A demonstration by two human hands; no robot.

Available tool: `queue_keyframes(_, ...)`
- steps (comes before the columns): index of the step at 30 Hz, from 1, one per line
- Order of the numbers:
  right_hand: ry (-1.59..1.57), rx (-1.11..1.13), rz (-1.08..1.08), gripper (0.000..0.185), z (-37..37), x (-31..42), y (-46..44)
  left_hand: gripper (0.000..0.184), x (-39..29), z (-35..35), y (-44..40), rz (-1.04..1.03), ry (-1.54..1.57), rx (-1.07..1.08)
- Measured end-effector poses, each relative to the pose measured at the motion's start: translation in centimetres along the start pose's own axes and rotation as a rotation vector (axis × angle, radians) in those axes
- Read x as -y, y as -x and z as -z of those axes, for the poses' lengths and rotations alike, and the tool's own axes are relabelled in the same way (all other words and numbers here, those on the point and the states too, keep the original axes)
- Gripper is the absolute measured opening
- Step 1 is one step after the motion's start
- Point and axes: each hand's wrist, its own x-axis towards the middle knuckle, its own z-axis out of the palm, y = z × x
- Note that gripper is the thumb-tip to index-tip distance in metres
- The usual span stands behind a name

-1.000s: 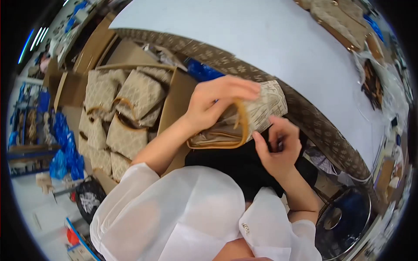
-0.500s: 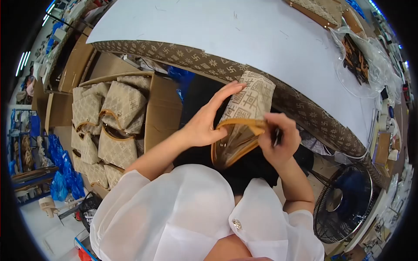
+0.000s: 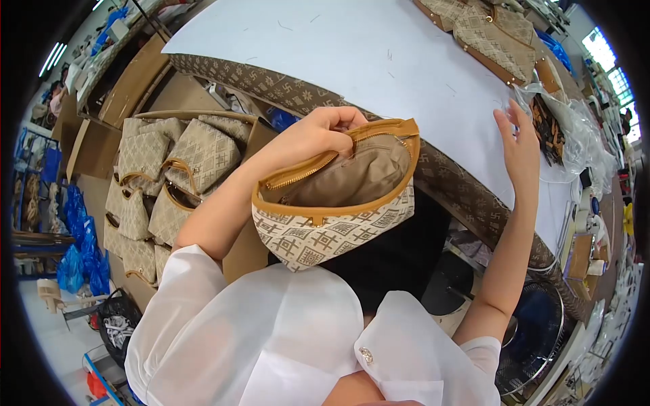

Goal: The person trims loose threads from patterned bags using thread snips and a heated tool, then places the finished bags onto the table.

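A beige patterned bag point(image 3: 332, 233) with tan trim and a gold zipper hangs above my lap, its mouth open and its brown lining showing. My left hand point(image 3: 325, 135) grips its upper rim, with the fingertips curled just inside the opening. Away to the right, my right hand point(image 3: 520, 145) is raised over the white tabletop point(image 3: 379, 61), fingers apart and holding nothing. It is nearest to a clear plastic bag point(image 3: 582, 135) with dark brown strips point(image 3: 547, 132) in it.
On the left, a cardboard box point(image 3: 261, 139) holds several similar beige bags point(image 3: 203, 155). More patterned bags point(image 3: 494, 40) lie at the table's far right. A black fan point(image 3: 535, 338) stands at the lower right. A bin with a black liner point(image 3: 118, 325) is at the lower left.
The bag has turned so its opening faces up, and has shifted left with my left hand. My right hand has left it and moved right and up to near the plastic bag.
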Motion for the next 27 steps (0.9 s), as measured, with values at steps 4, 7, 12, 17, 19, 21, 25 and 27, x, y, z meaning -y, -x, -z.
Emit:
queue_keyframes(4, -0.717, 0.283, 0.072, 0.048, 1.9, 10.4, 4.4, 0.018, 0.2, -1.1, -0.4, 0.017, 0.005, 0.081)
queue_keyframes(7, -0.525, 0.523, 0.041, 0.038, 2.4, 13.5, 6.1, 0.016, -0.5, -1.2, -0.5, 0.051, -0.021, 0.188)
queue_keyframes(12, -0.699, 0.661, -0.137, 0.029, 1.5, 12.0, 5.8, 0.015, 0.2, 0.0, -0.2, 0.214, 0.055, 0.356)
queue_keyframes(17, -0.711, 0.706, -0.206, 0.025, 1.5, 12.0, 5.8, 0.019, 0.6, 0.2, -0.6, 0.264, 0.163, 0.418)
queue_keyframes(19, -0.708, 0.707, -0.211, 0.024, 1.4, 11.8, 5.8, 0.019, 0.7, 0.2, -0.8, 0.274, 0.172, 0.42)
queue_keyframes(21, -0.705, 0.714, -0.223, 0.021, 1.2, 11.6, 5.8, 0.019, 0.8, 0.2, -0.9, 0.298, 0.195, 0.423)
queue_keyframes(25, -0.688, 0.708, -0.19, 0.017, 1.0, 11.3, 5.9, 0.019, 1.1, 0.2, -1.0, 0.309, 0.176, 0.404)
queue_keyframes(27, -0.646, 0.705, -0.125, 0.015, 0.7, 11.1, 6.0, 0.017, 1.1, 0.0, -0.9, 0.323, 0.155, 0.41)
